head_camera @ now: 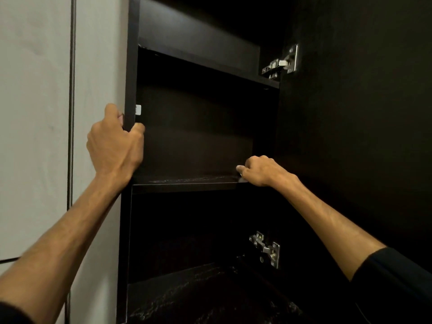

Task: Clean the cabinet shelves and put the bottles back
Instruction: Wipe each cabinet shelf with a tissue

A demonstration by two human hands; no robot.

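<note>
Here the left hand (115,146) is clamped round the front edge of the tall dark-brown wooden cabinet's left side panel (131,73), thumb on the outside and fingers hooked inside. The right hand (259,170) rests at the right end of the dusty dark middle shelf (187,180), fingers curled down; something pale shows at the fingertips, but whether it is a cloth or only a nail I cannot tell, so what that hand holds is unclear. No bottles are in view.

Judging by the pale streaks along the shelf's front edge, wiping is not finished. The main risk is weight: the person reaches up and leans on the side panel, and a slip there could throw the body into the cabinet. A hard push on the shelf's front edge might tip it off its supports if it is only resting on pegs. Dust swept forward could fall onto the shelf below (210,298), which already looks streaked.

Relative to the middle shelf, an upper shelf (210,61) sits above, a steel hinge (281,63) up and right, and a second steel hinge (266,250) below right; both could catch a knuckle. The open dark door (362,136) bounds the right side, and a pale wall (35,113) stands left of the cabinet.
</note>
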